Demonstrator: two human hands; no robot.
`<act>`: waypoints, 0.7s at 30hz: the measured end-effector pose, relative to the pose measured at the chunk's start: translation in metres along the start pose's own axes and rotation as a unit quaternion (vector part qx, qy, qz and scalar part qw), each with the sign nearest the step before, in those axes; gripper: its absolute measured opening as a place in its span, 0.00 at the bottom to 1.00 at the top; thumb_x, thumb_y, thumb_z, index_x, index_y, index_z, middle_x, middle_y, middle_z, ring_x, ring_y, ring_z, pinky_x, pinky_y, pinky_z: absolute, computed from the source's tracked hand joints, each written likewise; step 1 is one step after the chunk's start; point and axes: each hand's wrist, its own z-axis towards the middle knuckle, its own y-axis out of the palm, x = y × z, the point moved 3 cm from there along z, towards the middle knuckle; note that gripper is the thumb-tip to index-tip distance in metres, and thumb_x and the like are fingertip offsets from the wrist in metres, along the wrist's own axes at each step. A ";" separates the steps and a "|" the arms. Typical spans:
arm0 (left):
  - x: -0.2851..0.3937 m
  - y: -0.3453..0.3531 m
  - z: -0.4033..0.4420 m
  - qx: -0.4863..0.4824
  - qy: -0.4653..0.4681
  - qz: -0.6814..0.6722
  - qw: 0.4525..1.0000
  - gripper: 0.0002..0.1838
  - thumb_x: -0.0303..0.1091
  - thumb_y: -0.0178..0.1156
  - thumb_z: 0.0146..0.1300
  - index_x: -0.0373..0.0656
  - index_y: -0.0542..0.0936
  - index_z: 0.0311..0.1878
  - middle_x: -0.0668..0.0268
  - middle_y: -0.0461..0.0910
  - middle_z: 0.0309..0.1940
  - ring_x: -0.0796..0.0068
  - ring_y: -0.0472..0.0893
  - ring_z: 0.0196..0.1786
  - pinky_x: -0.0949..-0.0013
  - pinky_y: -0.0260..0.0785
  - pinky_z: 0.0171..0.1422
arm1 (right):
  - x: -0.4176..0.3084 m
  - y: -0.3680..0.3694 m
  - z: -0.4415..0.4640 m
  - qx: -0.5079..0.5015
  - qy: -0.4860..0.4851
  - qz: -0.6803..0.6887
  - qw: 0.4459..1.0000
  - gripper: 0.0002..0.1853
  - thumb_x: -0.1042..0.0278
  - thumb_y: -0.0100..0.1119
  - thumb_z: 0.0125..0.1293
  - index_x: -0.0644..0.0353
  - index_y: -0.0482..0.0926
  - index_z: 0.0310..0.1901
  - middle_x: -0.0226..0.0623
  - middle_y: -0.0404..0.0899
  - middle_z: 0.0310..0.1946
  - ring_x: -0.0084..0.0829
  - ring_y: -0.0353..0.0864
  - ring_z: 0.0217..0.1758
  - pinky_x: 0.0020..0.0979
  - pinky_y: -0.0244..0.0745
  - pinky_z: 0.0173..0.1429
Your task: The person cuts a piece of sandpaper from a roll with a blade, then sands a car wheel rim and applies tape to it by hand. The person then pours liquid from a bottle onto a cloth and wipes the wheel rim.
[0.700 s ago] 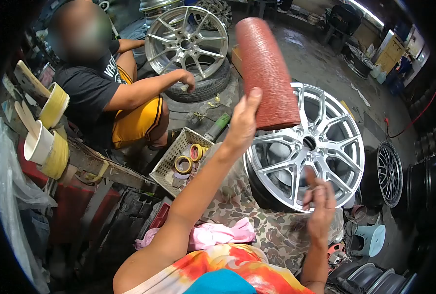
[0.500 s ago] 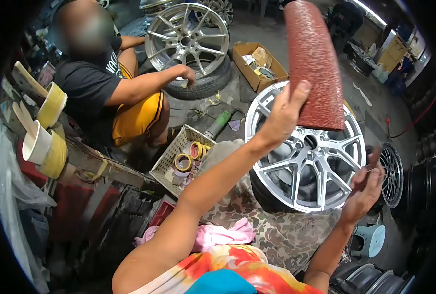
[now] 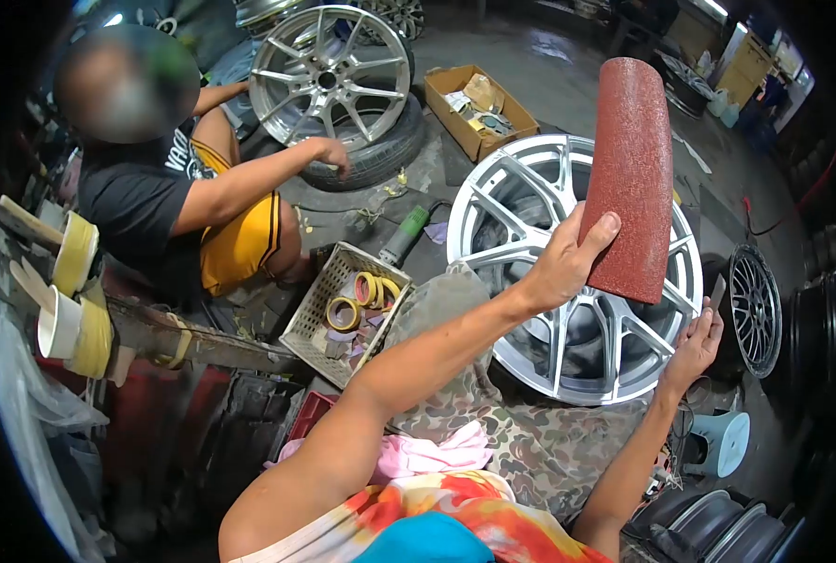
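My left hand (image 3: 573, 260) grips the lower left edge of a curved reddish-brown sheet (image 3: 632, 169), thumb on its face, and holds it raised over a silver multi-spoke wheel rim (image 3: 557, 347). At the rim's right edge, my right hand (image 3: 695, 349) is closed on a thin flat grey piece (image 3: 716, 293) that points upward from its fingers. The rim rests over camouflage cloth (image 3: 540, 446) in front of me. The sheet hides part of the rim's upper right side.
A person (image 3: 155, 192) sits at the left beside another rim (image 3: 329, 80) on a tire (image 3: 385, 150). A basket (image 3: 310, 324) with tape rolls, a cardboard box (image 3: 451, 113), a black rim (image 3: 754, 310) and a light-blue stool (image 3: 732, 444) stand around.
My left hand has moved the sheet to the right and then lower, with its face turned. My right hand has moved right to the rim's edge. The view has shifted slightly.
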 end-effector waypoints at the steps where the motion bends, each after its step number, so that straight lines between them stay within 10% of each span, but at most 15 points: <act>1: -0.001 0.003 0.000 -0.006 0.000 0.007 1.000 0.28 0.48 0.51 0.85 0.33 0.68 0.71 0.61 0.78 0.61 0.76 0.77 0.62 0.66 0.70 0.70 | 0.002 0.001 0.001 -0.004 -0.001 -0.015 1.000 0.15 0.60 0.52 0.86 0.62 0.80 0.62 0.15 0.60 0.26 0.07 0.54 0.24 0.16 0.49 0.25; 12: 0.003 -0.013 -0.006 0.031 0.006 0.028 0.999 0.27 0.47 0.51 0.85 0.34 0.70 0.72 0.62 0.79 0.59 0.76 0.77 0.61 0.67 0.70 0.70 | -0.014 0.018 0.021 0.004 -0.081 -0.086 0.993 0.17 0.61 0.52 0.85 0.64 0.81 0.61 0.20 0.69 0.34 0.11 0.55 0.28 0.19 0.52 0.30; 14: 0.015 -0.024 -0.009 0.060 0.011 0.030 0.998 0.26 0.47 0.51 0.85 0.34 0.71 0.71 0.63 0.80 0.58 0.77 0.78 0.59 0.68 0.71 0.69 | -0.079 0.065 0.041 -0.054 -0.190 -0.110 0.974 0.20 0.61 0.51 0.85 0.67 0.79 0.66 0.33 0.82 0.45 0.21 0.78 0.43 0.24 0.73 0.47; 16: 0.001 -0.046 -0.014 0.079 0.015 0.038 0.996 0.27 0.48 0.51 0.85 0.33 0.71 0.70 0.63 0.80 0.57 0.78 0.78 0.59 0.69 0.71 0.68 | -0.165 0.144 0.040 -0.110 -0.280 -0.168 0.939 0.22 0.59 0.53 0.83 0.68 0.79 0.67 0.45 0.84 0.63 0.34 0.81 0.67 0.33 0.72 0.72; 21: 0.001 -0.082 -0.015 0.095 -0.041 0.049 0.993 0.32 0.55 0.55 0.82 0.31 0.72 0.69 0.59 0.81 0.58 0.76 0.77 0.61 0.69 0.69 0.69 | -0.236 0.376 0.015 -0.371 -0.520 -0.283 0.716 0.18 0.58 0.51 0.81 0.57 0.79 0.64 0.55 0.86 0.48 0.54 0.86 0.52 0.46 0.79 0.58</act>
